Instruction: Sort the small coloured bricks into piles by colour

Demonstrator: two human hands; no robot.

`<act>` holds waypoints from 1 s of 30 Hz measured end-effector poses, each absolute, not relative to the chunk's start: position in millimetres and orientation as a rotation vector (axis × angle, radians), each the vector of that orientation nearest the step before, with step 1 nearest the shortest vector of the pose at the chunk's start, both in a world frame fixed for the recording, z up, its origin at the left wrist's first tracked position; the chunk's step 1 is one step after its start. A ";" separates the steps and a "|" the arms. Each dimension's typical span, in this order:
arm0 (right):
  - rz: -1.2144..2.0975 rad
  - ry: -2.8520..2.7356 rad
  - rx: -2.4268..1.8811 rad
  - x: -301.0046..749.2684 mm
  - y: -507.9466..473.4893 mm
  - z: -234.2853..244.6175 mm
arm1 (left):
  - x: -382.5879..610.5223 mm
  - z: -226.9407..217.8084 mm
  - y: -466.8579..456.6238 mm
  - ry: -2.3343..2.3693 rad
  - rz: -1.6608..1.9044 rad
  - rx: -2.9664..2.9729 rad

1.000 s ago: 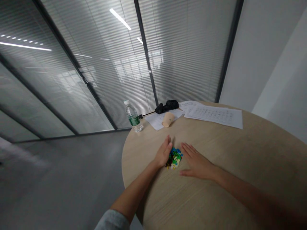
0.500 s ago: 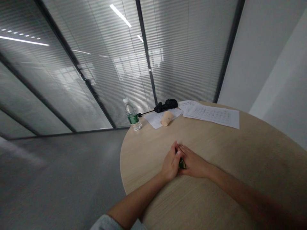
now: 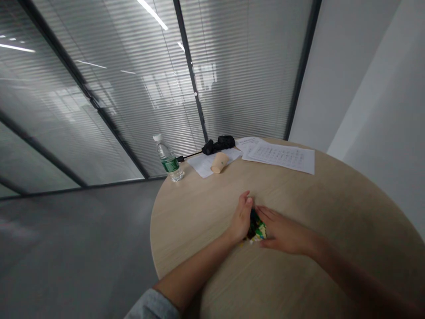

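A small heap of coloured plastic bricks [image 3: 256, 231] lies on the round wooden table [image 3: 332, 212]. My left hand [image 3: 241, 219] stands on its edge against the heap's left side, fingers straight and together. My right hand [image 3: 283, 232] lies flat against the heap's right side, fingers stretched out. Both hands touch the bricks and hem them in between the palms; much of the heap is hidden between them.
At the table's far edge stand a water bottle [image 3: 168, 159], a tipped paper cup [image 3: 219, 162], a black bundle with a cable [image 3: 219, 144] and printed sheets [image 3: 279, 154]. Glass walls with blinds rise behind. Grey floor lies to the left.
A second ago the hands were apart with the heap open between them. They closed together over it, then eased slightly apart, so some bricks show again. The view shifted right.
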State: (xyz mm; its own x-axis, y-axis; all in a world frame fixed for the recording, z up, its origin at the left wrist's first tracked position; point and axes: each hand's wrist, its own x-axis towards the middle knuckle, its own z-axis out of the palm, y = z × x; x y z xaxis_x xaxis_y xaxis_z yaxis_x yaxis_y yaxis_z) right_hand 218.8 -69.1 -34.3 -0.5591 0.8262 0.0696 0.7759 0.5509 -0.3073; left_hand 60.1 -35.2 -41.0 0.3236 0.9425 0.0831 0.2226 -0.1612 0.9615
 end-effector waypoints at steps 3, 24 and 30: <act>0.404 -2.561 -1.372 221.7 -72.9 -38.5 | 32.0 -37.7 -26.1 0.827 0.778 1.860; 0.497 -2.292 -1.374 236.0 -75.4 -43.3 | -3.5 -5.0 -29.8 0.896 0.188 2.545; 0.539 -2.258 -1.348 234.5 -77.0 -41.5 | -0.8 -2.2 -30.1 0.949 0.179 2.347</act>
State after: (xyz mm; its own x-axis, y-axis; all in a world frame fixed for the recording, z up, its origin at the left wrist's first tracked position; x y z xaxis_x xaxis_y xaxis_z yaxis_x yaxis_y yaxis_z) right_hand 234.5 -77.0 -41.5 -0.4186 0.8901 0.1803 0.7128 0.4450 -0.5421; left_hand -0.8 -30.1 -2.2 0.7359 0.6706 -0.0936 0.5905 -0.5680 0.5733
